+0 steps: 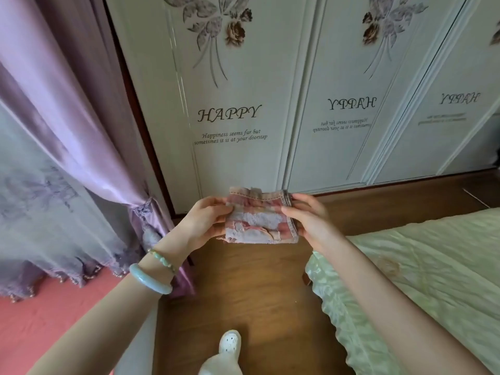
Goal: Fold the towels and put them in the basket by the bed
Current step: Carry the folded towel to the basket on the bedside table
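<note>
Above the brown wooden floor [243, 293], between a green bed at 4 o'clock and purple curtains at 9 o'clock, we hold 1 small folded towel [259, 217] in midair with both hands. Our left hand [205, 223] pinches its left edge, thumb on the near face and fingers behind; our right hand [311, 220] clamps the right edge the same way, so the 2 hands are apart with the cloth stretched between them. The towel is a compact, roughly square wad of fuzzy terry, pink and lilac with a stitched hem along its top and right side.

At 12 o'clock stand white wardrobe doors [270, 77], smooth and panelled, printed with dark roses and the word "HAPPY". The curtains [67, 117] look glossy and satin-like, gathered by a tassel tie, with a sheer embroidered layer beside them. The bedspread [419, 280] is pale green, quilted, with a ruffled edge. At 8 o'clock lies a pink surface [40, 320]. On our left wrist sit a smooth pale jade bangle [148, 280] and a beaded bracelet [162, 259]. At 6 o'clock, 1 white perforated slipper [230, 342] rests on the floor.
</note>
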Demonstrator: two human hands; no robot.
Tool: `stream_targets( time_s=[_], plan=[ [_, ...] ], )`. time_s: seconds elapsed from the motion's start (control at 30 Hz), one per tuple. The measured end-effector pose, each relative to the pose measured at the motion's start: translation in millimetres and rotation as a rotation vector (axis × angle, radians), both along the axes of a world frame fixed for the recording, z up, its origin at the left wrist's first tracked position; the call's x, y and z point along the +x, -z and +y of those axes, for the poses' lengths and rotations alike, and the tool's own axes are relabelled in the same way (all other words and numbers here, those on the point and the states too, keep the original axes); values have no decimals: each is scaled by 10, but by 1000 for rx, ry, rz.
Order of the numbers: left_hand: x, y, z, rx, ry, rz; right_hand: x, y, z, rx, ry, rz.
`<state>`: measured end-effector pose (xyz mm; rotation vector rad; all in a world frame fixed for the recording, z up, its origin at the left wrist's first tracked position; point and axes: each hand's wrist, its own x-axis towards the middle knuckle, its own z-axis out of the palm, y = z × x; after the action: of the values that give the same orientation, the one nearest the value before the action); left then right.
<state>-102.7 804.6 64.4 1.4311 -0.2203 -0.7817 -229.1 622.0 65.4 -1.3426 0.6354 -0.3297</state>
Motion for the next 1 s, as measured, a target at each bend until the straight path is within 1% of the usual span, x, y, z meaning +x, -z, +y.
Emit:
stream_targets(
  time_s=[0.2,0.37,0.73,1.0],
  plan=[
    [1020,-20,-721,-14,141,21,786,-15,-536,22,163,-8],
    [1668,-104,-1321,4,250,21,1263,-42,-961,21,269,-6],
    [2530,-30,-2687,35,396,29,1898,32,-2061,28,402,45],
    [3074,-36,-4297,-14,528,10,2306,-44,-3472,-8,486,27]
  ],
)
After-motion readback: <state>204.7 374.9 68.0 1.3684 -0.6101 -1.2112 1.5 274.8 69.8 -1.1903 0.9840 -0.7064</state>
